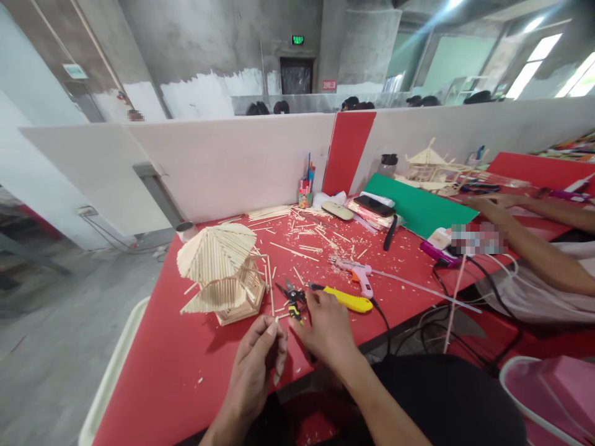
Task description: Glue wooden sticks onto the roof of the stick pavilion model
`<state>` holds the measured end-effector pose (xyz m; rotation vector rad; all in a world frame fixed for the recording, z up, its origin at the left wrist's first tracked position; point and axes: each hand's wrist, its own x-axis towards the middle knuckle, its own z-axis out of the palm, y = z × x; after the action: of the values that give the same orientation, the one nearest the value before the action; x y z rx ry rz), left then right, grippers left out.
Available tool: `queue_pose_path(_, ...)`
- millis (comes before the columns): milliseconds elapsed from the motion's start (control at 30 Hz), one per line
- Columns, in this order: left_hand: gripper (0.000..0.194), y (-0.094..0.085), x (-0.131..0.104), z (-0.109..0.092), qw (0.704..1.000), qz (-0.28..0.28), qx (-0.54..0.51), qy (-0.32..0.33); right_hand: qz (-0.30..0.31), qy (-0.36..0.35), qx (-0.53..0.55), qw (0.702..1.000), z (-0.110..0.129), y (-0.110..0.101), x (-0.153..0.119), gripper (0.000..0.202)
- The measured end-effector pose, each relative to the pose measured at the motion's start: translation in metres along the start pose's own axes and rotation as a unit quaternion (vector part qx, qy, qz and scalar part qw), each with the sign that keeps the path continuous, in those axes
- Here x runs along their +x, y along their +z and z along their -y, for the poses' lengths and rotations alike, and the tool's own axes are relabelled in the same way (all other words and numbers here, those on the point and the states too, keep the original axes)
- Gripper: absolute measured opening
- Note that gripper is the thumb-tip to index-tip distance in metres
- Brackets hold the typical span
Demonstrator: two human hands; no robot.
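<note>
My left hand [260, 353] is closed in a pinch on a short piece of wooden stick [277, 319], whose pale tip shows above the fingertips. Close beside it, my right hand [329, 325] curls over the black-and-yellow cutting pliers [294, 308], their jaws pointing away from me; part of the handles is hidden under the hand. Just beyond the right fingers lies a yellow utility knife [348, 300]. To the left stands a small pavilion model [218, 266] built of wooden sticks, with a pleated-looking stick roof and a hexagonal base.
A pink glue gun [360, 272] with its cable lies on the red table [158, 371]. Loose sticks [269, 212] and shavings are scattered behind. A pen cup [305, 195], a phone [374, 205] and a green board [413, 204] sit farther back. Another person's arm [534, 241] is at right.
</note>
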<state>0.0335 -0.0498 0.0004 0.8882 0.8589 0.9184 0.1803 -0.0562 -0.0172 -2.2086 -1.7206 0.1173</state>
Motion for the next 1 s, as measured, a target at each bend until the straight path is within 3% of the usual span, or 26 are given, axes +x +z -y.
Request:
queue_pose_path(133, 0.033, 0.002, 0.000, -0.001, 1.000, -0.007, -0.007, -0.016, -0.069, 0.015, -0.076, 0.995, -0.026, -0.004, 0.011, 0.036)
queue_pose_path(300, 0.036, -0.006, 0.001, 0.009, 0.998, -0.035, 0.011, -0.044, -0.046, 0.037, -0.123, 0.991, -0.060, 0.000, 0.016, 0.021)
queue_pose_path(367, 0.036, -0.010, 0.000, 0.015, 0.998, -0.044, 0.010, -0.048, -0.048, 0.040, -0.124, 0.990, -0.064, 0.004, 0.011, 0.025)
queue_pose_path(467, 0.034, -0.013, 0.000, 0.018, 0.996, -0.066, -0.013, -0.054, -0.081, 0.019, -0.076, 0.994, -0.058, 0.005, -0.008, 0.036)
queue_pose_path(567, 0.033, -0.010, 0.000, 0.015, 0.996, -0.057, -0.030, -0.055, -0.119, -0.117, 0.097, 0.981, -0.042, -0.003, -0.034, 0.032)
queue_pose_path(633, 0.033, -0.006, 0.001, 0.012, 0.996, -0.046, -0.043, -0.058, -0.131, -0.205, 0.136, 0.960, -0.032, -0.011, -0.047, 0.032)
queue_pose_path(700, 0.033, -0.002, 0.001, 0.010, 0.995, -0.038, -0.060, -0.065, -0.146, -0.244, 0.146, 0.947, -0.026, -0.018, -0.054, 0.035)
queue_pose_path(1000, 0.032, -0.001, -0.001, 0.010, 0.994, -0.014, -0.085, -0.066, -0.146, -0.241, 0.154, 0.947, -0.029, -0.018, -0.058, 0.037)
